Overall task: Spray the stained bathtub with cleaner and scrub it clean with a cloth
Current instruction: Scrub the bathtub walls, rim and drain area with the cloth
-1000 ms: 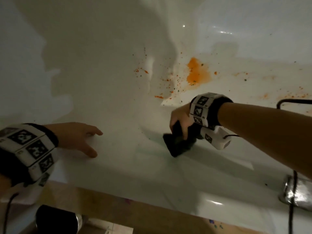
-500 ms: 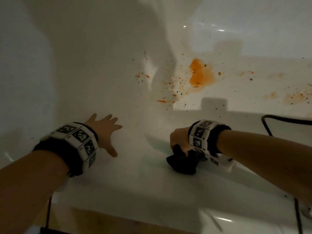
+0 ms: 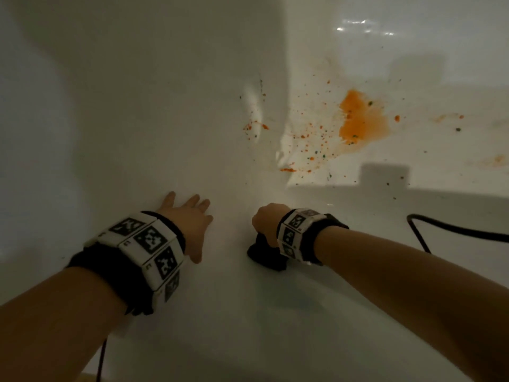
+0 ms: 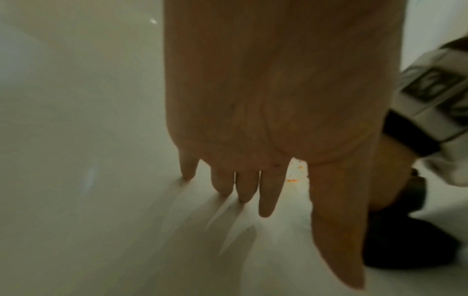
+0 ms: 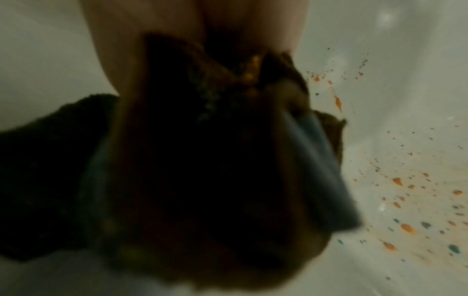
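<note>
The white bathtub (image 3: 137, 106) fills the head view. A large orange stain (image 3: 358, 119) with scattered orange and green specks (image 3: 311, 139) marks its wall at upper right. My right hand (image 3: 265, 220) grips a bunched dark cloth (image 3: 264, 255) and presses it on the tub surface below the specks; in the right wrist view the cloth (image 5: 202, 180) carries orange smears and the specks (image 5: 405, 210) lie to its right. My left hand (image 3: 190, 219) rests flat on the tub with fingers (image 4: 266, 190) straight and spread. No spray bottle is in view.
A black cable (image 3: 454, 230) curves across the tub surface at the right. Fainter orange smears (image 3: 449, 117) run further right along the wall. Both wrists wear bands with black and white markers (image 3: 151, 238).
My left hand moved forward and right from the tub's near edge onto the tub surface, fingers spread. My right hand with the cloth slid left and nearer; my view moved deeper into the tub.
</note>
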### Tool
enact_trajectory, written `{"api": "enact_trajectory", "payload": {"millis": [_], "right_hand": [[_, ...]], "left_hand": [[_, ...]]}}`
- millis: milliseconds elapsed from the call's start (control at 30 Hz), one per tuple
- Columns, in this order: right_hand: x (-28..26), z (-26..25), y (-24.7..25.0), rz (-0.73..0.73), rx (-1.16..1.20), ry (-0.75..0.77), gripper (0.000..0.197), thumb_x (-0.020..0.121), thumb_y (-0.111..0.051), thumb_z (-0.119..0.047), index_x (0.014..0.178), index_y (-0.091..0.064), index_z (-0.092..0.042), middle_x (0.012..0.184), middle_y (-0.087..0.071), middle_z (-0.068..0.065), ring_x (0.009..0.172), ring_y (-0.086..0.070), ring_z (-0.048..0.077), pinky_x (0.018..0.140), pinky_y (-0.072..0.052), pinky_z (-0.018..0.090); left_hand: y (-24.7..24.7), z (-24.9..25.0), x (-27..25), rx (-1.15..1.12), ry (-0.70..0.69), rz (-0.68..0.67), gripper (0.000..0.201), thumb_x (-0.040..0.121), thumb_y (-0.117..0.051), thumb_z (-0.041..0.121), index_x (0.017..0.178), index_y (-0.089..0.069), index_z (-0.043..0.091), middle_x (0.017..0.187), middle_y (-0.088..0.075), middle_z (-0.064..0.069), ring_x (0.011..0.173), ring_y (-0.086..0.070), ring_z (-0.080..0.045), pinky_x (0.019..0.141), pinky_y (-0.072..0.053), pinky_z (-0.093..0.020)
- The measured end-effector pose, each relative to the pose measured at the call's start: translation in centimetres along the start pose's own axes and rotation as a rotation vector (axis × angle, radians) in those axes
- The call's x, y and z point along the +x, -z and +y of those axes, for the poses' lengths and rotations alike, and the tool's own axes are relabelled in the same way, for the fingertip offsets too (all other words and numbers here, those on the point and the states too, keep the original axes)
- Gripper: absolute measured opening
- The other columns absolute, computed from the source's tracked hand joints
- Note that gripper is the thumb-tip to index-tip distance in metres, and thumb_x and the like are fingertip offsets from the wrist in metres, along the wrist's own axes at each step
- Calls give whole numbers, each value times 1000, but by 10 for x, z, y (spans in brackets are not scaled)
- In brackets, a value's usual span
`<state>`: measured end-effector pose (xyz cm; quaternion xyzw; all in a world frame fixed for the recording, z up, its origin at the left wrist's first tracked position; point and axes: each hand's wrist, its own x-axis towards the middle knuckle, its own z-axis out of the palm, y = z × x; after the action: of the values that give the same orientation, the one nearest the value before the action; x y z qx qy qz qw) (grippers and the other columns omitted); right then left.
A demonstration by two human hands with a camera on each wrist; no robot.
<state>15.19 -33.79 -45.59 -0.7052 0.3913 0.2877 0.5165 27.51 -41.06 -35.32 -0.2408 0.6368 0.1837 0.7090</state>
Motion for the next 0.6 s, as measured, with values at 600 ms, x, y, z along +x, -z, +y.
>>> {"api": "enact_trajectory", "payload": {"millis": [600], "right_hand": [[-83,42,18,-221,869,146,18,78,-72,-12,90,-63,-23,92,-68,-4,96,-66,20,86,-55,37]], "left_hand": [[5,5,-8,71,16,-42,74,95,-44,45,151,-4,21,158,14,-1,146,11,-17,116,2,-54]]}}
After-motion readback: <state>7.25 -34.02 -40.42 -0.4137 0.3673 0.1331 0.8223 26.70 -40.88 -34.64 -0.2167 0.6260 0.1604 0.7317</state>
